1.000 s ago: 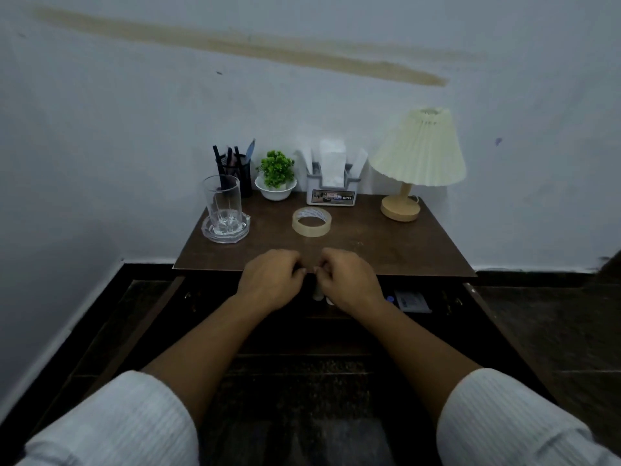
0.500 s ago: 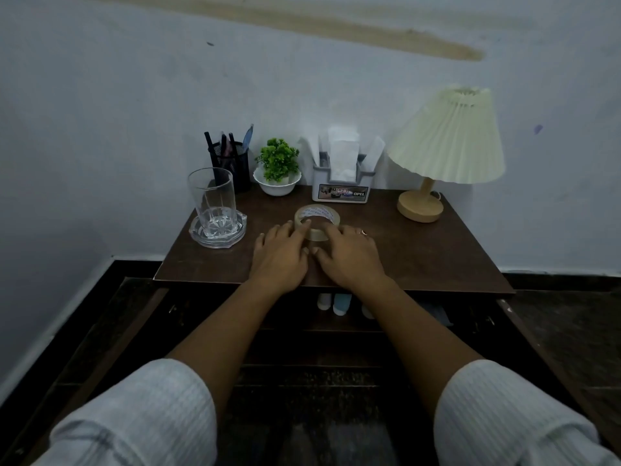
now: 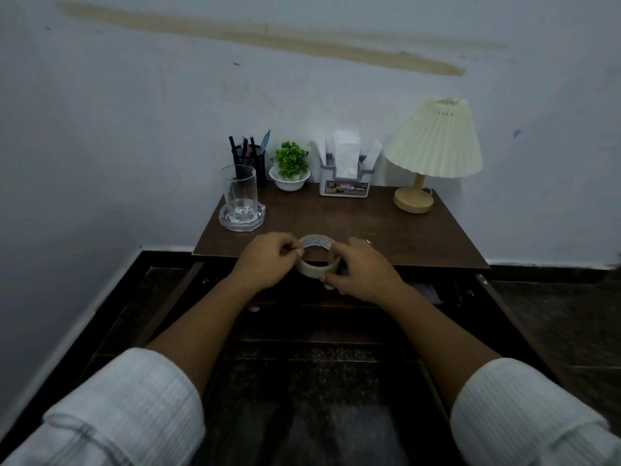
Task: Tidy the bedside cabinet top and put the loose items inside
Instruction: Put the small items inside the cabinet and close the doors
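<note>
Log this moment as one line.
left hand: grips tape roll | right hand: grips tape roll | tape roll: tilted, at front edge of cabinet top | stowed: not yet

The tape roll (image 3: 316, 264) is a wide, tan, half-clear ring with a pale printed liner showing inside its core. It is held in the air at the middle of the front edge of the cabinet top (image 3: 386, 227), partly over that edge and partly over the dark open space below it. It is tilted, with its hole facing up and towards the person. The left hand (image 3: 265, 260) pinches its left rim, and the right hand (image 3: 363, 274) curls round its right side.
</note>
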Demonstrator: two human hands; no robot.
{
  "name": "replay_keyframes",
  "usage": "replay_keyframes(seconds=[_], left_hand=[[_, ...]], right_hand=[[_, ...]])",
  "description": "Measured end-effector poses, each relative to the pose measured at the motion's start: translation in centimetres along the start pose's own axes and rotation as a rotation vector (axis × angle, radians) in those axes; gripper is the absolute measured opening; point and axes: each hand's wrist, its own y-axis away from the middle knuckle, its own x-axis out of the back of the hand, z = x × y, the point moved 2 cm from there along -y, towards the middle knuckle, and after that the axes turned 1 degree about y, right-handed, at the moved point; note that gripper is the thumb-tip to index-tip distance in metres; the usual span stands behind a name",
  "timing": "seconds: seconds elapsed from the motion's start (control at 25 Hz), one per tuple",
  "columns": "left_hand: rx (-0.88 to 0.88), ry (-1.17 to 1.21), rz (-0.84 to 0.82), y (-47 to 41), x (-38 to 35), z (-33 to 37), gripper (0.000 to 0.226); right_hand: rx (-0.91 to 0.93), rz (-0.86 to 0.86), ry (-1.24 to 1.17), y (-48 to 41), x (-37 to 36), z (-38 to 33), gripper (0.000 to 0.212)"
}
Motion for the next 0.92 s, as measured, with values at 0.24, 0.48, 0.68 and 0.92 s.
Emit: replay_keyframes(seconds=[0.24, 0.48, 0.68, 0.92], left_hand=[[0.060, 0.078, -0.244, 3.4, 0.0, -2.2, 0.014], [-0.007, -0.320, -0.460, 4.5, -5.8, -4.8, 0.067], [0.070, -0.473, -0.538, 3.8, -9.6, -7.1, 0.083], [0.119, -0.402, -0.585, 2.0, -12.3, -9.5, 0.084]], right_hand=[[0.135, -0.109, 0.101, 3.8, -1.7, -1.9, 0.044], [-0.077, -0.168, -0.059, 3.6, -6.6, -1.3, 0.033], [-0.299, -0.120, -0.293, 1.6, -11.6, -0.5, 0.016], [-0.547, -0.066, -0.543, -0.6, -15.6, 1.0, 0.020]])
